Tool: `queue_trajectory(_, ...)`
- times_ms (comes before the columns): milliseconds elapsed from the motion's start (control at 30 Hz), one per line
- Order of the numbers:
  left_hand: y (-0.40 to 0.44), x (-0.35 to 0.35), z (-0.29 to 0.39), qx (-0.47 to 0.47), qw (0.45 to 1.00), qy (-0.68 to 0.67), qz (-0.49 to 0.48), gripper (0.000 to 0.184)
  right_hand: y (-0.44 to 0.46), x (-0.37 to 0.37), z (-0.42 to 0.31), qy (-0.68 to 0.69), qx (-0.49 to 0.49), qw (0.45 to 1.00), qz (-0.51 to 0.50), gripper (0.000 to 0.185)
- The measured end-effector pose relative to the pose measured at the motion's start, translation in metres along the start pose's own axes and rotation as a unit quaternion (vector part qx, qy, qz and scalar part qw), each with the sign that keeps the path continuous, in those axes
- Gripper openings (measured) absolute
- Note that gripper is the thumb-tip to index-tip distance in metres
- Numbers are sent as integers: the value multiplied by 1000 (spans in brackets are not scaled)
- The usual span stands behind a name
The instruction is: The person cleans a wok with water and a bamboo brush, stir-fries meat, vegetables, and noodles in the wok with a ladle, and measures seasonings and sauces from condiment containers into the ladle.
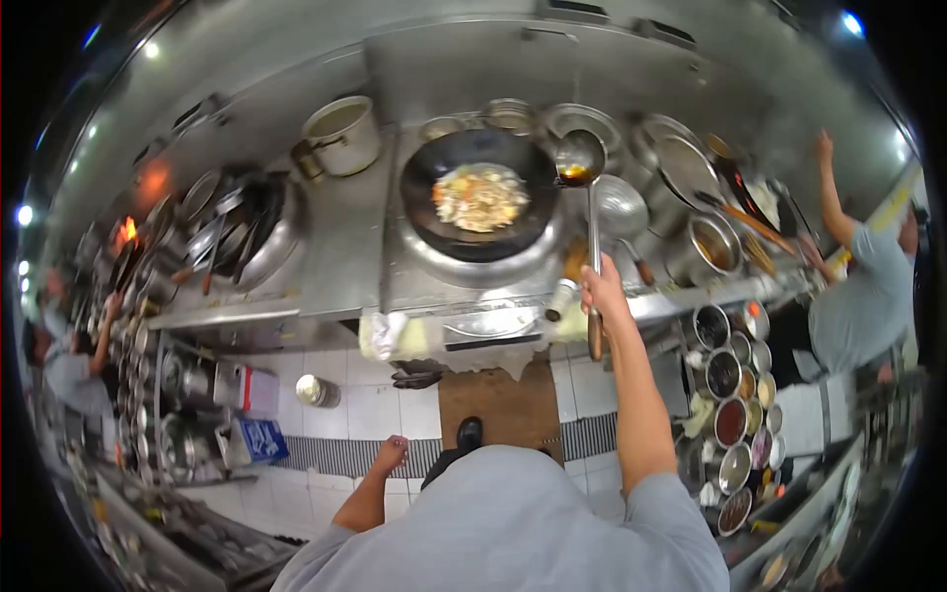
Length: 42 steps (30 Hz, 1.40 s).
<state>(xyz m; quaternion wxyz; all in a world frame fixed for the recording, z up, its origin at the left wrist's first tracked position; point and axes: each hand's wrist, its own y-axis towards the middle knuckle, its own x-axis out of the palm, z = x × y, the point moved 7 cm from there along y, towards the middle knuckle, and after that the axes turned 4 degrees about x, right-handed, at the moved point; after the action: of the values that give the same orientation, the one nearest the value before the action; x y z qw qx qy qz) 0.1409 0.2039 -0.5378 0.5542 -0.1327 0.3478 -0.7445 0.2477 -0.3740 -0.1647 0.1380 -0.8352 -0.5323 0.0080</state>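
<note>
A long-handled ladle [580,156] with dark liquid in its bowl is held up at the right of the wok. My right hand [604,293] is closed round its handle, near the wooden end. The black wok [424,187] sits on a steel ring burner [473,271] and holds pale chopped food [480,196] with orange bits. Low on the left, away from the stove, my left hand [392,453] hangs beside my body with its fingers curled; what it holds, if anything, is too small to tell.
A tall pot [342,138] stands behind left. A strainer [620,207], a bottle [564,296] and a pot of liquid [712,245] lie to the right. Sauce bowls [731,420] fill a lower rack. One person [868,296] works at far right, another [79,375] at far left.
</note>
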Motion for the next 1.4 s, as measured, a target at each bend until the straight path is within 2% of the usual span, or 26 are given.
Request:
queue_trajectory(67,7,-11,-8,21,1000,-12,1,16,61,32,6,-130,-21,991,17,34)
queue_trajectory(100,7,-20,-21,35,999,-32,0,16,89,44,13,-133,-20,991,14,34)
queue_trajectory(167,12,-35,-58,33,997,-63,25,16,140,55,21,-321,-32,943,84,31)
queue_trajectory(200,0,-40,-68,-12,996,-75,40,17,160,64,25,-325,-33,941,85,31)
queue_trajectory(300,-32,-50,-119,-123,984,-113,60,20,180,96,45,-302,49,948,85,38)
queue_trajectory(367,-50,-51,-151,-143,981,-125,40,21,155,128,43,-178,130,975,-29,43)
queue_trajectory(400,-57,-52,-166,-157,978,-138,26,22,146,127,40,-178,132,975,-28,43)
queue_trajectory(467,-52,-51,-187,-181,973,-139,19,23,124,126,30,-280,52,956,-70,45)
queue_trajectory(500,-49,-48,-187,-203,969,-141,10,23,127,112,36,-319,16,947,-19,47)
queue_trajectory(533,-42,-47,-184,-202,970,-138,6,23,139,101,49,-320,17,947,-14,47)
queue_trajectory(567,-35,-45,-168,-174,975,-137,-14,24,154,77,56,-495,-76,861,86,48)
queue_trajectory(600,-27,-42,-150,-145,980,-133,-38,24,160,59,62,-643,-160,726,182,49)
queue_trajectory(633,-14,-39,-136,-152,974,-158,-52,26,163,45,69,-620,-207,730,200,47)
queue_trajectory(667,4,-34,-115,-146,976,-151,-62,26,147,45,52,-620,-205,727,213,47)
queue_trajectory(700,16,-31,-97,-126,983,-123,-56,28,117,54,41,-419,-117,887,156,46)
queue_trajectory(733,27,-28,-81,-105,989,-92,-51,29,87,71,35,-181,-24,979,92,44)
queue_trajectory(767,43,-23,-69,-85,992,-74,-60,31,64,81,26,-26,-3,998,65,35)
queue_trajectory(833,59,-7,-29,-74,991,-39,-100,32,26,85,17,179,12,984,18,29)
queue_trajectory(900,77,8,-3,-62,986,-3,-158,29,-5,67,36,273,26,962,-4,23)
queue_trajectory(967,84,21,14,-76,979,36,-185,26,-49,47,53,325,41,944,-41,20)
queue_trajectory(1000,88,29,23,-91,976,52,-192,24,-68,21,80,301,53,952,-15,20)
queue_trajectory(1067,90,45,25,-61,958,115,-255,21,-128,-17,111,282,81,956,22,21)
queue_trajectory(1167,86,67,41,10,948,86,-306,21,-240,-67,157,252,95,960,82,24)
queue_trajectory(1200,92,76,40,35,939,119,-322,20,-277,-81,180,235,105,960,115,24)
queue_trajectory(1300,113,111,29,161,867,279,-381,19,-385,-106,245,212,142,947,193,27)
queue_trajectory(1400,110,152,39,289,766,375,-435,18,-498,-116,315,235,207,900,302,27)
